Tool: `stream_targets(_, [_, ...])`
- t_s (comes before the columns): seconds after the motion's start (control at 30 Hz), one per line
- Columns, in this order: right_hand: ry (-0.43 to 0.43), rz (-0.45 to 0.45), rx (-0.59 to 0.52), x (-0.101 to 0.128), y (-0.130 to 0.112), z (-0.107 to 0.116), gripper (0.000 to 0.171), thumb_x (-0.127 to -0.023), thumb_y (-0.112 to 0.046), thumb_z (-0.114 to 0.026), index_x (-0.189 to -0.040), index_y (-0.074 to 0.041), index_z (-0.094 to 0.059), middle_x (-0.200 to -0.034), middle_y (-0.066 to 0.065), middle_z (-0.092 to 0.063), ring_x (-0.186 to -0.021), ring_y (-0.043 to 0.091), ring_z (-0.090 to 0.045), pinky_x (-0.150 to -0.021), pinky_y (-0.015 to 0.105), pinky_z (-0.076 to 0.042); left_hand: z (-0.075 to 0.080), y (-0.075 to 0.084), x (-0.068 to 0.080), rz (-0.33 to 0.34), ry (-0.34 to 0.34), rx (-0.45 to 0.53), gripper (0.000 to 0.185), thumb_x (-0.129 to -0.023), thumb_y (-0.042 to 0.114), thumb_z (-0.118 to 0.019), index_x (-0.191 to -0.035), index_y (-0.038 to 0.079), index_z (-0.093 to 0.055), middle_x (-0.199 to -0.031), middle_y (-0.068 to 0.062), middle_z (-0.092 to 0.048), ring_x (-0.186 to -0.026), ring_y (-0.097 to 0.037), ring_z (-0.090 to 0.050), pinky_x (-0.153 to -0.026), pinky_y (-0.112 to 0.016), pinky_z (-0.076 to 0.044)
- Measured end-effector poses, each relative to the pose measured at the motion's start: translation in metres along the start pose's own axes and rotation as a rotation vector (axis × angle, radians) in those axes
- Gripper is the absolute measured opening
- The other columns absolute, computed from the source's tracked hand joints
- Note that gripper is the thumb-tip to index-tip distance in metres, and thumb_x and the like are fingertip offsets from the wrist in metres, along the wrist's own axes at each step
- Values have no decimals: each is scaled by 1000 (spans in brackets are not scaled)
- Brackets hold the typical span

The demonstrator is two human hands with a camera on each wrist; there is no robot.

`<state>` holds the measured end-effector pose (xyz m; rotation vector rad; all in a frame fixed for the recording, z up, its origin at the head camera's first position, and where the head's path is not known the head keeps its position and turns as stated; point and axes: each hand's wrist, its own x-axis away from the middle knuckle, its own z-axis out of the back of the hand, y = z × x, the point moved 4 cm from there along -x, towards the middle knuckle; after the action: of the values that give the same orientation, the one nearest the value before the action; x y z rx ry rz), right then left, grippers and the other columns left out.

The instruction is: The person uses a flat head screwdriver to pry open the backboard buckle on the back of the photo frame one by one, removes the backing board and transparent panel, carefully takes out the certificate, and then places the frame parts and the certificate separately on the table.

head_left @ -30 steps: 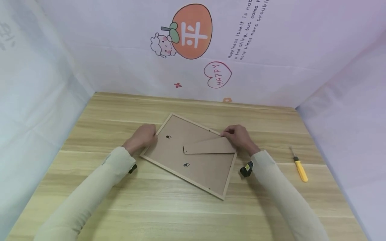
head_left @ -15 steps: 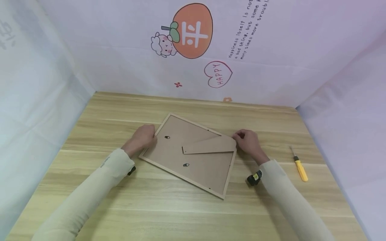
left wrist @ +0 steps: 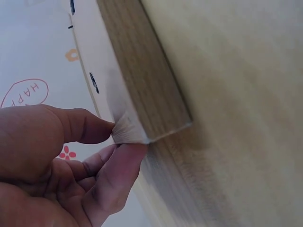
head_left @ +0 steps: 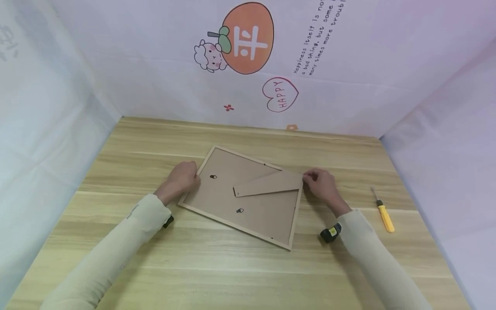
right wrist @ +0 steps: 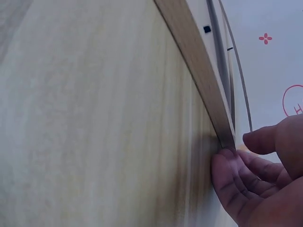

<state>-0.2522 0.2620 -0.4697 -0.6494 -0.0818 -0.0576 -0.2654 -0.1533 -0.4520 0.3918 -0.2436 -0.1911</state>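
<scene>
A wooden picture frame (head_left: 240, 230) lies back side up on the table, turned at an angle. Its brown backing carries two small dark hangers and a hinged stand (head_left: 267, 184), whose free end reaches the right corner. My left hand (head_left: 184, 177) pinches the left side of the frame, thumb on top and fingers beneath, as the left wrist view shows. At the far right corner is my right hand (head_left: 321, 185). Its curled fingers (right wrist: 227, 175) are against the corner from below, and its thumb (right wrist: 260, 141) is above, close to the stand's end.
A yellow-handled screwdriver (head_left: 385, 217) lies on the wood-grain table (head_left: 217, 280) to the right. White printed cloth (head_left: 162, 64) hangs behind the table and on both sides.
My right hand has shifted right, from the stand's end to the frame's corner. The frame has turned slightly counterclockwise, its near right corner moving away. My left hand has kept its grip.
</scene>
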Motion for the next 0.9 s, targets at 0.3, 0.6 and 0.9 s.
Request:
stream_targets(0.3, [-84,13,-43,6,-6,-5,30,-94,-14,-60,-117,6,-62,-99,20,-73,-73,17,-70,-65,23,-54,-7,-2,5,53,-17,20,16,-85,1,-49,-96,-8,-56,-75,-13,-57,-63,-23,-56,-49,-27,-47])
stream_targets(0.6, [-119,1,-2,9,-13,-6,33,-91,-20,-68,-111,5,-65,-91,16,-73,-70,13,-64,-60,23,-50,-5,2,7,105,-69,45,28,-88,2,-49,-111,-13,-50,-82,-17,-56,-65,-24,-54,-48,-26,-45])
stream_targets(0.9, [-87,17,37,5,-18,-7,26,-89,-16,-69,-105,5,-65,-86,14,-72,-65,12,-59,-55,22,-45,3,-2,-4,70,-149,60,16,-93,7,-46,-79,1,-52,-55,1,-43,-45,-10,-37,-40,-21,-30])
